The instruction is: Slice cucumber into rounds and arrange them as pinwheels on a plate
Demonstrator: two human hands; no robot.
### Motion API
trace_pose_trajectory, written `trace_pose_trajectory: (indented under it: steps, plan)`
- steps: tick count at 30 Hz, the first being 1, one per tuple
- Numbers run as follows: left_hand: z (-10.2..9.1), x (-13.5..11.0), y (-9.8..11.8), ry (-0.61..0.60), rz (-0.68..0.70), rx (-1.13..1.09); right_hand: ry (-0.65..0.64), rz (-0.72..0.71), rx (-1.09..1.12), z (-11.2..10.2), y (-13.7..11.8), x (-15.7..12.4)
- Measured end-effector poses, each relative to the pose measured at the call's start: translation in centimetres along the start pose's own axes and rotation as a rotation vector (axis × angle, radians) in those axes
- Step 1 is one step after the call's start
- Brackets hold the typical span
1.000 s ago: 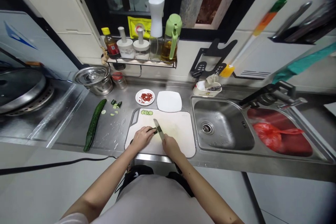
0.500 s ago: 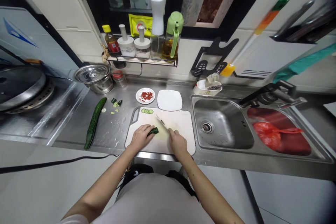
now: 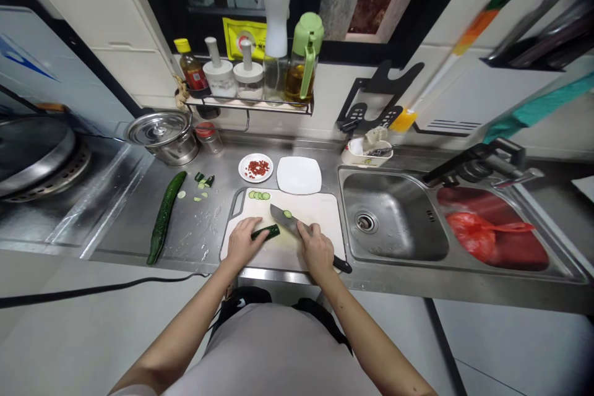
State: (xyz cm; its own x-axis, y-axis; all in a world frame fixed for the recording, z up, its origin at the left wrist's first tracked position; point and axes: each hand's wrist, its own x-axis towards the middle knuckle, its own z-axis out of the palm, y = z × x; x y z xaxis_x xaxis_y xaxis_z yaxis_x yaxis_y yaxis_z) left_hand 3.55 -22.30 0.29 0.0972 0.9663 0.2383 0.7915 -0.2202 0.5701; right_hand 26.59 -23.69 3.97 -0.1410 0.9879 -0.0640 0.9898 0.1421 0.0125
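Note:
A white cutting board (image 3: 320, 213) lies on the steel counter in front of me. My left hand (image 3: 244, 240) presses a short cucumber piece (image 3: 266, 232) onto the board, fingers curled over it. My right hand (image 3: 316, 250) grips a black-handled knife (image 3: 290, 224). Its blade lies nearly flat, pointing up-left, with one cucumber slice (image 3: 288, 214) resting on it. Three cut slices (image 3: 258, 195) sit in a row at the board's far edge.
A whole cucumber (image 3: 165, 216) and cut ends (image 3: 202, 182) lie left of the board. Behind it are a small plate of red bits (image 3: 255, 167) and a white square plate (image 3: 299, 175). A sink (image 3: 391, 226) is to the right, a pot (image 3: 161, 136) at back left.
My right hand has turned the knife from upright cutting to lying flat, and a fresh slice now rests on the blade. My left hand stays on the cucumber piece.

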Motion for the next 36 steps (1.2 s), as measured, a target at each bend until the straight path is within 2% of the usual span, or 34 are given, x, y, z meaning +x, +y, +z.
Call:
trace_pose_trajectory:
  steps: [2,4,9,12,15,18,20,22,27,36]
  plan:
    - [-0.5,1.6,0.2,0.081,-0.085,-0.044,0.015,-0.036,-0.013,0.2,0.2,0.0]
    - [-0.9,3.7,0.6,0.060,-0.099,-0.073,0.035,-0.083,-0.019,0.5,0.4,-0.1]
    - [-0.6,7.8,1.9,-0.306,0.005,-0.114,0.084,-0.195,-0.021,1.0,0.9,0.0]
    - [0.2,8.4,2.3,-0.413,0.009,-0.168,0.078,-0.225,-0.029,1.2,1.0,-0.1]
    - [1.0,8.4,2.0,-0.406,-0.064,-0.256,0.038,-0.216,-0.020,1.2,1.2,-0.2]
    - [1.6,8.5,1.2,-0.347,-0.257,-0.310,-0.018,-0.195,-0.030,1.2,1.6,-0.4]
    - [1.9,9.0,0.6,-0.273,-0.393,-0.268,-0.049,-0.181,-0.040,1.1,1.9,-0.3]
    - [2.0,9.7,0.1,-0.218,-0.465,-0.200,-0.075,-0.168,-0.042,0.9,2.3,-0.3]
    - [2.4,11.9,-0.2,-0.227,-0.483,-0.040,-0.093,-0.121,-0.040,0.3,2.7,0.1]
    - [4.0,13.9,-0.6,-0.293,-0.377,0.220,-0.094,-0.081,-0.017,0.2,2.9,0.5]
